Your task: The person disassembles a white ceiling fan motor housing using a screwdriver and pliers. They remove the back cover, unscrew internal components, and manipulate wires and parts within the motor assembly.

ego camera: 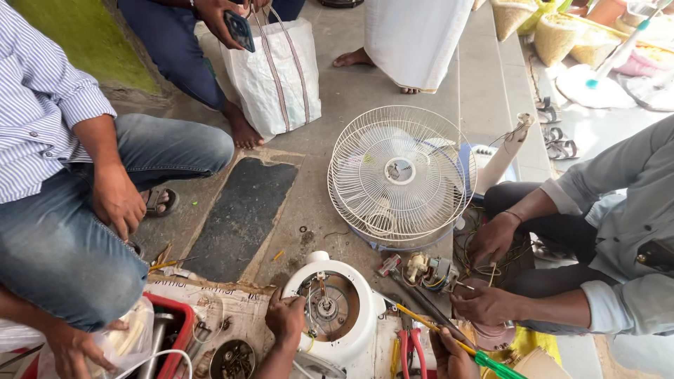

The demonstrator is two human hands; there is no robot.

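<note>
White round plastic fan motor housing [342, 309] lies on a sheet of brown cardboard [239, 309] on the grey stone floor [330, 203], low in the middle of the view. Its open side faces up, and the metal hub [326, 307] sits inside. The left hand [286, 319] rests on the housing's left rim. Its fingers [298, 303] are curled over the edge and reach into the opening. The right hand [449, 354] is just to the right. Its fingers are closed around a long screwdriver with a yellow shaft and green handle [463, 347]. The tip points up and left, toward a small motor with copper wire [425, 270] lying near the housing.

Red-handled pliers [411, 347] lie between the two hands. Behind the housing lies a round white wire fan guard [400, 175]. Another person on the right has both hands [488, 270] near the small motor and a tangle of wires [491, 260]. A person in blue jeans [105, 203] sits on the left beside a red plastic box [179, 330].

Things could go wrong here. Many hands are close together, so the sharp screwdriver tip could poke someone. The curled fingers could get scratched on metal edges inside the housing. Small loose parts on the cardboard could roll away and get lost.
</note>
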